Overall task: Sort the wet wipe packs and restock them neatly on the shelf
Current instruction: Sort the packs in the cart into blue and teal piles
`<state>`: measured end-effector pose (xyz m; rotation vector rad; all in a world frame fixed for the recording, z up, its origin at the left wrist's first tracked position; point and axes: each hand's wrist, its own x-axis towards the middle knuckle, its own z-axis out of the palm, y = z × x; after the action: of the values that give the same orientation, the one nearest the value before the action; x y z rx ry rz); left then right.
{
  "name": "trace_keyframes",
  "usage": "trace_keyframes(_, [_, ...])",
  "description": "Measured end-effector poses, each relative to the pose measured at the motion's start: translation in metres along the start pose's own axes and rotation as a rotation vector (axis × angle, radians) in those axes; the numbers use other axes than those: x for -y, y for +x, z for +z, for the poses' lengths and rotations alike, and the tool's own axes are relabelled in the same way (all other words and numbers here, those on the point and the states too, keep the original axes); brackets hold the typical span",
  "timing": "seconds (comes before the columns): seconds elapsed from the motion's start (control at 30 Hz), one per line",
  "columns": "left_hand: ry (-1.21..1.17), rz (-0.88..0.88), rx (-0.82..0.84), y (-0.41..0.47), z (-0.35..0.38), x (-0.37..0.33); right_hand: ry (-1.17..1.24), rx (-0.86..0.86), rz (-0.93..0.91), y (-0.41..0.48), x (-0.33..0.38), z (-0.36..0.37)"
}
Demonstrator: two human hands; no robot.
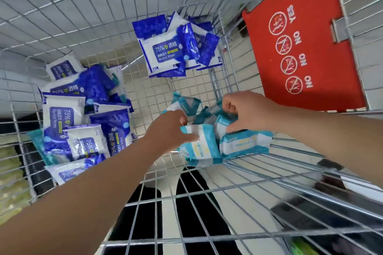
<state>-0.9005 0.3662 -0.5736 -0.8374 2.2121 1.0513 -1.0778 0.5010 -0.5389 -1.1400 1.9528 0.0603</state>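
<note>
I look down into a wire shopping cart [269, 167]. Several teal-and-white wet wipe packs [244, 143] lie bunched at the cart's near right. My left hand [167, 128] grips one teal pack [203, 149] at its left end. My right hand [244, 112] has its fingers curled round another teal pack [222, 123] just behind. Dark blue alcohol wipe packs form a heap at the left [83, 122] and a smaller pile at the far middle [176, 47].
A red child-seat flap [306, 43] with warning symbols stands at the cart's right end. The cart's wire walls rise on all sides. Bare wire floor [149, 93] shows between the piles. Dark trouser legs and tiled floor show below the mesh.
</note>
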Motion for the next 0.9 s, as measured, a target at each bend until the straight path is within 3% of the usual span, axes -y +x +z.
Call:
trace_keyframes(0.1, [0.027,0.018,-0.050,-0.009,-0.019,0.005,0.119,-0.105,-0.026,0.005,0.015,-0.017])
trace_keyframes(0.33, [0.232,0.030,-0.250,-0.056,-0.083,0.045,-0.067,-0.226,-0.136,0.026,0.095,-0.028])
trace_keyframes(0.6, [0.453,-0.133,-0.205,-0.107,-0.120,0.146,-0.054,-0.169,-0.255,0.055,0.198,0.014])
trace_keyframes(0.77, [0.423,-0.074,-0.115,-0.097,-0.110,0.174,-0.001,-0.125,-0.171,0.078,0.214,0.048])
trace_keyframes(0.9, [0.381,-0.020,-0.164,-0.084,-0.104,0.181,0.023,-0.146,-0.105,0.095,0.216,0.062])
